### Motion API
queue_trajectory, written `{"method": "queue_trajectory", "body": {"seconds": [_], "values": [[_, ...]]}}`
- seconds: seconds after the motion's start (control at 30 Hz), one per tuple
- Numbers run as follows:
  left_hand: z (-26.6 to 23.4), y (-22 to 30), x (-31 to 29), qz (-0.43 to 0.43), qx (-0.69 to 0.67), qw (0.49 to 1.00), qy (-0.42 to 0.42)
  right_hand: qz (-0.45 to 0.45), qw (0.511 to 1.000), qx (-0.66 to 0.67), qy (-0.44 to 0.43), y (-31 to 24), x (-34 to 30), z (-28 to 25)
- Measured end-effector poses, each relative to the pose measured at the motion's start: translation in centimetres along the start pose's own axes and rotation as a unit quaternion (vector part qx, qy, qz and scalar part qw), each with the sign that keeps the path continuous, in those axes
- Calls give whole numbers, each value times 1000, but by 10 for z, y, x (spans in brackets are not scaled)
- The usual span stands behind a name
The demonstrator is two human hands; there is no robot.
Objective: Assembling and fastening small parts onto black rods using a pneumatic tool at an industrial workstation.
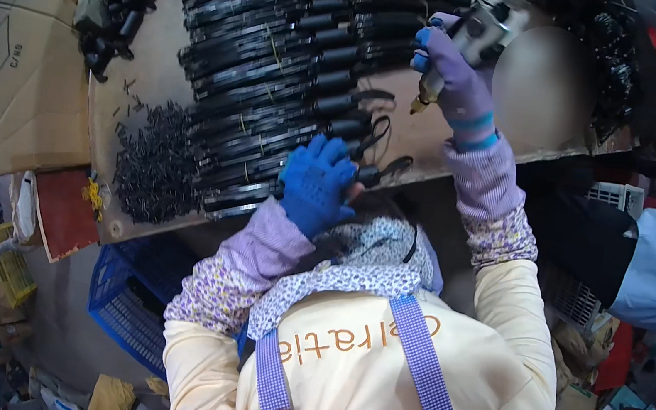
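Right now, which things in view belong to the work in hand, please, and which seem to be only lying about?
In the work:
metal tool, in the right hand's grip
rows of black parts, next to the left hand
small black pieces, probably

Apparently lying about:
cardboard, far left
blue crate, lower left
yellow basket

Nice getup: your left hand (pixel 316 187) wears a bright blue glove, your right hand (pixel 458 85) a purple one with blue fingertips. You've got lilac-striped cuffs on floral sleeve covers (pixel 221 278), a cream sweatshirt (pixel 347 367) with orange-brown lettering, and blue-and-white checked straps (pixel 424 365).
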State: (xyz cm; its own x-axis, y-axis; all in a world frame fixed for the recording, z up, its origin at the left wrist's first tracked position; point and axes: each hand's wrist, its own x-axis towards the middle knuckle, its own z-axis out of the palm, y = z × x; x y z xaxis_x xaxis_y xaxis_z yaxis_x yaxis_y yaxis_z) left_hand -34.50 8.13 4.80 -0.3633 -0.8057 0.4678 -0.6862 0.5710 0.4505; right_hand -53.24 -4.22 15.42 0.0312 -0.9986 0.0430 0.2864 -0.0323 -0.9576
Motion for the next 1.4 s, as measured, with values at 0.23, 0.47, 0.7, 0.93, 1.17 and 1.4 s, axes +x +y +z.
{"method": "queue_trajectory", "body": {"seconds": [0.23, 0.47, 0.7, 0.93, 1.17, 1.4], "values": [[14, 10, -14, -3, -2, 1000, 12, 4, 882, -463, 85, -3, 126, -43], [27, 28, -15, -6, -8, 1000, 16, -31, 601, -788, 127, 23, 217, -87], [2, 32, -32, -49, -223, 971, 72, -222, 560, -798, 16, 9, 148, -33], [-20, 13, -106, -306, -336, 890, 10, -205, 702, -563, -384, 63, -27, 20], [-12, -11, -89, -533, -595, 572, 185, -208, 676, -652, -274, 117, -7, 18], [50, -78, -92, -486, -753, 382, 226, -131, 646, -695, -288, 129, 28, 26]]}}
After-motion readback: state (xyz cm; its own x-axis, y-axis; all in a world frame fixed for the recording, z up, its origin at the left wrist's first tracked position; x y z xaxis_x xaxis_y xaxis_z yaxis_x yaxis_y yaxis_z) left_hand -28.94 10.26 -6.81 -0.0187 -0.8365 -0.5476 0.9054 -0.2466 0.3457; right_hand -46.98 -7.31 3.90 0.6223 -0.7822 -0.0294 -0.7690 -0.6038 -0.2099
